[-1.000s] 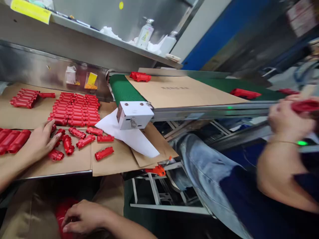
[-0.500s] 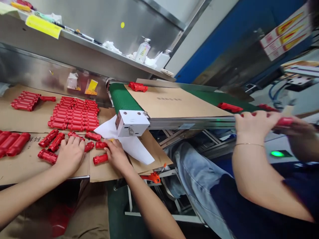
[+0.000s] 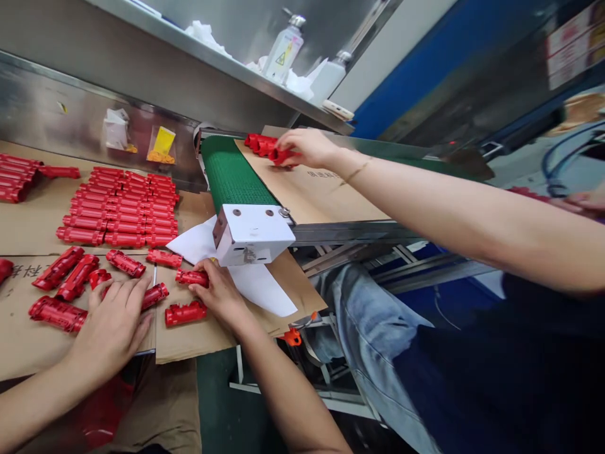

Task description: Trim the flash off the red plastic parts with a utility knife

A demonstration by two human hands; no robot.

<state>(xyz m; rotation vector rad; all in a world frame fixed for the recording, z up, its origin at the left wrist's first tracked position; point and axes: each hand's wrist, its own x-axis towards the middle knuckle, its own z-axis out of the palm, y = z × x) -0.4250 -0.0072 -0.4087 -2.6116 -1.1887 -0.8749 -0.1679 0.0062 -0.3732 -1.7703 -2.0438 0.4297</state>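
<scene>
My left hand (image 3: 113, 318) is closed over a red plastic tubular piece (image 3: 98, 277), whose end shows past my fingertips; the rest is hidden under the hand. Another red piece (image 3: 154, 295) lies beside my index finger. My right hand (image 3: 218, 291) grips the end of a red cut-out tube (image 3: 191, 277) between thumb and fingers. A small yellow bit shows at its knuckles, too small to name. Just below lies another red tube (image 3: 185, 313). Several loose red tubes (image 3: 78, 277) lie around my left hand on the cardboard (image 3: 28, 328).
Tight rows of red tubes (image 3: 125, 221) fill the cardboard behind my hands. A green conveyor belt (image 3: 231, 176) with a white end block (image 3: 255, 233) stands at right. A co-worker's arm (image 3: 425, 214) reaches across it to red pieces (image 3: 259, 144). Bottles (image 3: 283, 50) stand on a shelf.
My left hand has drawn back slightly, with a red piece now showing under its fingertips. My right hand keeps its grip. The co-worker's hand has swung left onto the conveyor's red pieces. The view has shifted.
</scene>
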